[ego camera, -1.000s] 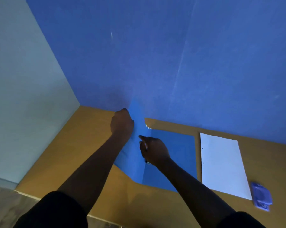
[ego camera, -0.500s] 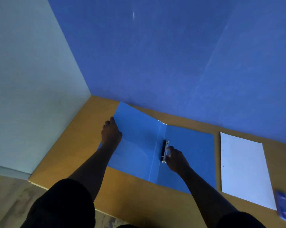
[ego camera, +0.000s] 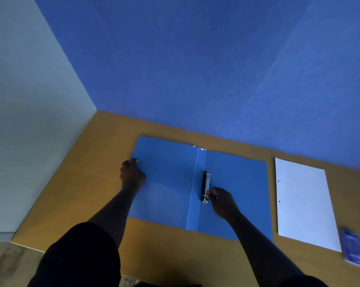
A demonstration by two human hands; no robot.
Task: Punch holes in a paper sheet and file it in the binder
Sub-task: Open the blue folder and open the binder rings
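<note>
A blue binder (ego camera: pixel 170 183) lies spread open and flat on a brown table (ego camera: pixel 96 172), its two covers side by side and its spine fold running from the near edge toward the far wall, leaning slightly right as it goes away. The open binder's long side stretches left to right. Just right of the fold sits the black ring clip (ego camera: pixel 206 186), its length running near to far along the spine, with a metal ring at each end.

The left hand (ego camera: pixel 132 176) rests on the left cover at its outer edge, fingers curled at the rim toward the far left corner; whether they pinch the cover or only press on it cannot be told. The right hand (ego camera: pixel 222 200) is at the near end of the ring clip, its fingertips bent in against the nearer metal ring and seeming to pinch it. The two hands are well apart, one on each side of the fold.

Right of the binder, apart from it, a white paper sheet (ego camera: pixel 305 204) lies flat with its long axis near to far, two punched holes along its left edge. A blurred purple hole punch (ego camera: pixel 354 250) sits at the sheet's near right corner.
</note>
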